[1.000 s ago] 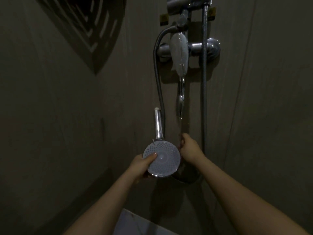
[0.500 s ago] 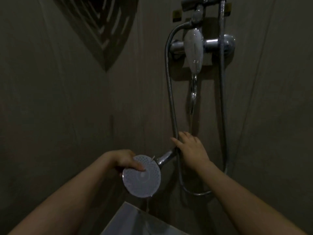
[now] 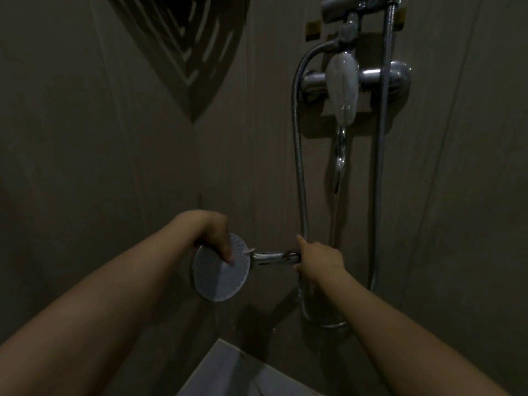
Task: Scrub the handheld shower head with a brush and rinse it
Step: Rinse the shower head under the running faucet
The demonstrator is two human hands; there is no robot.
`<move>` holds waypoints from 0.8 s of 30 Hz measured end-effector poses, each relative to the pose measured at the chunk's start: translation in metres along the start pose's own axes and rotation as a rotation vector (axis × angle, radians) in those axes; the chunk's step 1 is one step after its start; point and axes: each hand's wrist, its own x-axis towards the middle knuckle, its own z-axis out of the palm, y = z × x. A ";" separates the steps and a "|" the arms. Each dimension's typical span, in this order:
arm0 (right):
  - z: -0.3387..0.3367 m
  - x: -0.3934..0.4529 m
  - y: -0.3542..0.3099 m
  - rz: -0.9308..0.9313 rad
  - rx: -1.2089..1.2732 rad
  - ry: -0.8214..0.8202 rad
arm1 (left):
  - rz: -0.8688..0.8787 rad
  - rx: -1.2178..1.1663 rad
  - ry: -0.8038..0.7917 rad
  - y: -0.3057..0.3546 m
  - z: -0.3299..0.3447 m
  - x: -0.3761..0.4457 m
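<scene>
Since the earlier frame the shower head (image 3: 220, 270) has turned from handle-up to lying level, long axis left to right, spray face toward the camera, held low before the wall. Left hand (image 3: 213, 235): grips the disc's upper rim, thumb on the perforated face. Right hand (image 3: 321, 260): apparently wrapped round the chrome handle's end by the hose (image 3: 298, 167); dim light.

Two bare forearms, left hand (image 3: 213, 235) and right hand (image 3: 320, 260) ungloved, sleeveless.
</scene>
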 end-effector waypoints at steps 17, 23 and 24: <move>-0.002 -0.009 -0.004 -0.109 0.496 0.025 | 0.112 0.576 0.222 0.078 -0.053 -0.030; 0.009 -0.021 0.069 0.178 0.723 0.100 | 0.362 -0.519 0.739 0.104 -0.005 0.014; 0.011 -0.024 0.077 0.230 0.794 0.116 | 0.336 -0.730 0.707 0.112 0.005 0.022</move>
